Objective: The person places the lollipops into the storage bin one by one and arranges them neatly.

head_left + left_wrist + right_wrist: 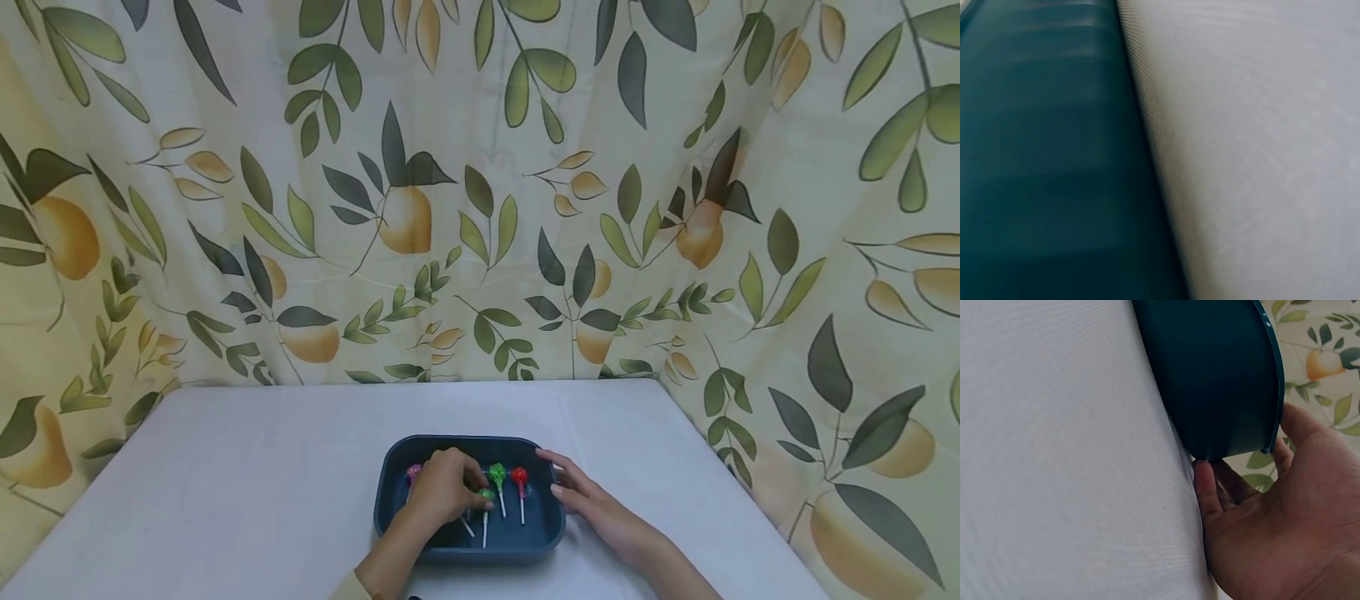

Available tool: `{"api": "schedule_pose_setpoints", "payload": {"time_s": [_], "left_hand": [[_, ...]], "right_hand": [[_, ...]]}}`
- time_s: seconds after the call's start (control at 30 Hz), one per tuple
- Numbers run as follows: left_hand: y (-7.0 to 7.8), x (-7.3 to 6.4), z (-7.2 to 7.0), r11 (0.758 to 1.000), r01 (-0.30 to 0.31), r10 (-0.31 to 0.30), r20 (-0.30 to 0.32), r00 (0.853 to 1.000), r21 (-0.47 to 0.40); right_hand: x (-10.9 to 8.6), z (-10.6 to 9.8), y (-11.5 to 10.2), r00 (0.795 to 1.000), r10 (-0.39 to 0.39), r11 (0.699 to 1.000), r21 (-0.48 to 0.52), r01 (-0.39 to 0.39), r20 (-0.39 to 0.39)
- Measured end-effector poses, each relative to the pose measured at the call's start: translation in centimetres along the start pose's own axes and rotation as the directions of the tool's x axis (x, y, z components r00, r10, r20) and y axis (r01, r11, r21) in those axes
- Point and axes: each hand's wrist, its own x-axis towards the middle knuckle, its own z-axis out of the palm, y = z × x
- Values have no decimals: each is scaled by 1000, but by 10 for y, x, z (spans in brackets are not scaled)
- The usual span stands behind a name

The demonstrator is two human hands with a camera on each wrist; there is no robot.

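Observation:
A dark blue tray [517, 546] holds several lollipops. My left hand [442, 487] reaches over the tray, its thumb and bent fingers at the head of a green lollipop [486, 496], which it pinches. Behind that lie another green lollipop [497, 475] and a red lollipop [521, 477]. A purple-pink lollipop [413, 472] shows partly on the left; the hand covers other sticks. My right hand [592, 500] rests its extended fingers against the tray's right end. In the right wrist view, the right hand's fingers [1207, 487] touch the tray's outer wall [1216, 381].
A white cloth [262, 475] covers the table under the tray. Behind and at the sides hangs a curtain [480, 208] printed with leaves and fruit. The left wrist view holds only the tray's outer wall [1047, 156] and the white cloth.

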Motion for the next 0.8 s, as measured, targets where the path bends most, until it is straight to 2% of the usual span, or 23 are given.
{"api": "schedule_pose_setpoints", "payload": {"time_s": [0.33,0.8], "left_hand": [[-1,-3,-2,1000,-1,1,-3,1000,-31],[-4,-2,-5,994,-41,40,-13,999,-101]], "right_hand": [[1,1,1,1000,7,1000,-20,-7,-6],[2,0,1,1000,4,1000,-2,-4,-4]]}}
